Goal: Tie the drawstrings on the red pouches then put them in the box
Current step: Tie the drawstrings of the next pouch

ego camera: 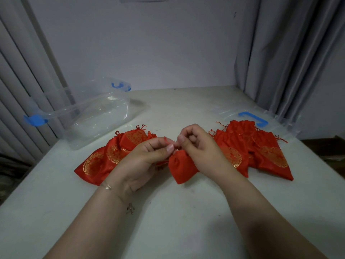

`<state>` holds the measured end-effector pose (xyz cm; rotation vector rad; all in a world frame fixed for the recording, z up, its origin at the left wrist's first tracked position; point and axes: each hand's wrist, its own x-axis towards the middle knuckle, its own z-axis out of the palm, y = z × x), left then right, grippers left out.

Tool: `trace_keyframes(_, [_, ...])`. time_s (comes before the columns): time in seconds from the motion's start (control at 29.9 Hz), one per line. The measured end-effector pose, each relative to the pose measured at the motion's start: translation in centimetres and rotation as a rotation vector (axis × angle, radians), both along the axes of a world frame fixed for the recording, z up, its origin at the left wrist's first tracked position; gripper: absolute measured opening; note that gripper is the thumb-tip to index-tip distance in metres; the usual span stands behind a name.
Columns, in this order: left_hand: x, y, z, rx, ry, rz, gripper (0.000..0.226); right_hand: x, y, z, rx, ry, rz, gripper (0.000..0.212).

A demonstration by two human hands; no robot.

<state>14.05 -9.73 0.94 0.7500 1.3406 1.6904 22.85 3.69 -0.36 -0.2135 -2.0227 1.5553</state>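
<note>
A red pouch (182,168) lies between my hands at the middle of the table, its neck gathered. My left hand (147,156) and my right hand (197,146) each pinch the thin red drawstring (169,141) just above the pouch's neck, thumbs and forefingers nearly touching. A pile of red pouches with gold round patterns (110,156) lies to the left, partly behind my left hand. Another pile of such pouches (261,148) lies to the right, behind my right hand. The clear plastic box (93,116) with blue clips stands open at the back left.
The box's clear lid (248,116) with a blue clip lies at the back right, partly under the right pile. Grey curtains hang on both sides, a wall stands behind the white table (177,212). A bracelet sits on my left wrist.
</note>
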Motion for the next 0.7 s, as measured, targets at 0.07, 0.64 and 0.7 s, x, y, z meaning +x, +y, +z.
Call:
trace_keyframes(0.07, [-0.13,-0.06,0.09,0.004,-0.02,0.033,0.006,-0.08,-0.25,-0.01,-0.016,-0.044,0.077,0.009])
trace_keyframes(0.64, [-0.85,-0.05,-0.23,-0.086,0.156,0.157,0.015,0.61,-0.58,0.19,0.292,-0.049,-0.079,0.017])
trace_keyframes(0.7, [-1.01,-0.13,-0.26,-0.085,0.178,0.181,0.015,0.72,-0.69,0.32,0.294,-0.054,-0.062,0.02])
